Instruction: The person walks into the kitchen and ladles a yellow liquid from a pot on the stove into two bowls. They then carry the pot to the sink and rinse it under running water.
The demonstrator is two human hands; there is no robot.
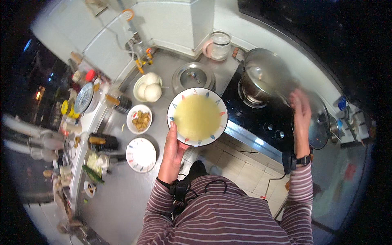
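My left hand (174, 147) holds a white fish-patterned bowl (171, 105) by its near left rim, thumb on the edge. Cloudy yellow liquid (197, 116) fills much of the bowl. At the right, my right hand (300, 105) is raised over the black stove, blurred, just right of a steaming metal pot (254, 85) on the burner. Whether its fingers hold anything is hard to see; a thin blurred handle-like shape lies near them. A wok (317, 131) sits partly behind that hand and wrist. Below the bowl's far rim is a round metal lid (197, 69).
Left on the steel counter are a bowl of white buns (152, 92), a bowl of brown food pieces (141, 120), a white plate (141, 154), a cucumber (92, 174) and jars. A glass pitcher (220, 46) stands by the wall. The stove's front edge (251, 137) borders the floor.
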